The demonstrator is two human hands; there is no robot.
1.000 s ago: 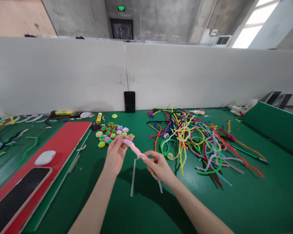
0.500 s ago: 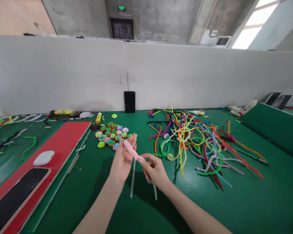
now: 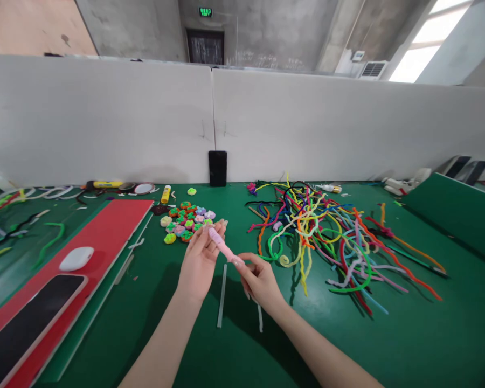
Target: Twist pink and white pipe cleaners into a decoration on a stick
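Observation:
A slim pink stick with a lilac upper end slants between my two hands above the table; its exact kind is not clear. My left hand, palm turned up, grips the lilac end between thumb and fingers. The lower pink end is pinched between thumb and forefinger of my right hand. On the green table below lies a clear, straight glue stick. A thin whitish strip shows beneath my right hand; whether it hangs or lies there I cannot tell.
Several small fuzzy flowers cluster behind my left hand, near a yellow glue tube. At right spreads a tangle of coloured pipe cleaners. A red board carries a phone and white case. A white partition stands behind.
The view has shifted slightly. My fingers have adjusted on the pink stick, which now looks smoother and straighter near my right hand. Both hands still hold it.

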